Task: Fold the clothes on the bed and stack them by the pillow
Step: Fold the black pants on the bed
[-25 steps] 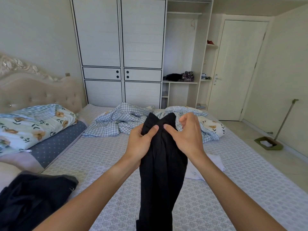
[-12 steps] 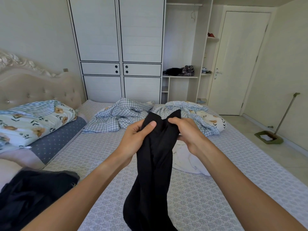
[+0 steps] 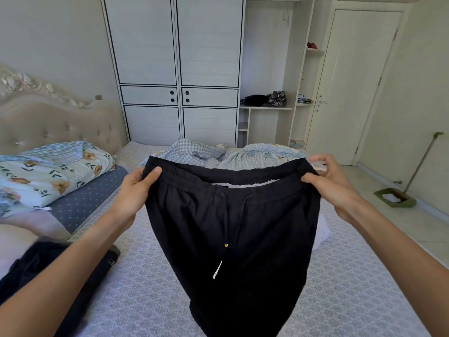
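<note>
Black drawstring trousers (image 3: 243,239) hang spread out in front of me above the bed (image 3: 150,288). My left hand (image 3: 136,188) pinches the left end of the elastic waistband, thumb on top. My right hand (image 3: 332,183) pinches the right end, with its other fingers lifted. The waistband is stretched wide between the two hands and the legs drop out of view at the bottom. A dark garment (image 3: 56,271) lies bunched at the lower left, near the pillows (image 3: 87,203). A white garment (image 3: 324,229) shows behind the trousers on the right.
A floral quilt (image 3: 48,173) lies folded by the padded headboard (image 3: 56,122). A crumpled checked blanket (image 3: 206,154) sits at the far side of the bed. A white wardrobe (image 3: 177,69), a door (image 3: 349,88) and a dustpan with a long handle (image 3: 398,198) stand beyond.
My hands have moved apart from the middle to either side, pulling the bunched black trousers open along the waistband. The trousers now hang wide and flat instead of as a narrow twisted bundle.
</note>
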